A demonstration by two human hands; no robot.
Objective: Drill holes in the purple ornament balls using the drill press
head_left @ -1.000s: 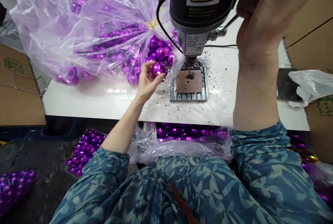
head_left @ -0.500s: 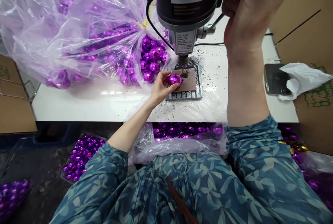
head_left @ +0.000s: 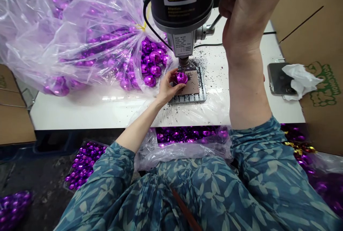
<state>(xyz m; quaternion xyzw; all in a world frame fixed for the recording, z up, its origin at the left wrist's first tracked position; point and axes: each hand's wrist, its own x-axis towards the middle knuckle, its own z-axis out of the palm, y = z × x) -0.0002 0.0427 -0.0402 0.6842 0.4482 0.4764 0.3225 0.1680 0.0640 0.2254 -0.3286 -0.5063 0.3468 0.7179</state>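
One faceted purple ball [head_left: 182, 77] is located, in the head view, above the rear left part of the flat brown board [head_left: 193, 85], just below the chuck [head_left: 183, 61] of the drill press [head_left: 182, 18]. Contact between ball and drill bit cannot be determined. The left hand [head_left: 168, 87] is partly closed, gripping the ball between thumb and fingers. One second earlier, the same ball was held left of the board, beside the loose balls [head_left: 155, 58] at the bag mouth; half a second earlier, it was over the left side of the board, in front of the chuck. The right hand [head_left: 248, 4] remains raised beside the drill press with fingers curled; its grip is hidden, so what it holds cannot be told. The board rests on the slotted metal base [head_left: 190, 98], with dark chips [head_left: 197, 60] scattered around it on the white table [head_left: 107, 116]. The clear plastic bag [head_left: 29, 50] of balls lies left of the drill press. The camera has shifted: the phone [head_left: 278, 77] and white tissue [head_left: 302, 79] at right now show more fully than one second earlier.
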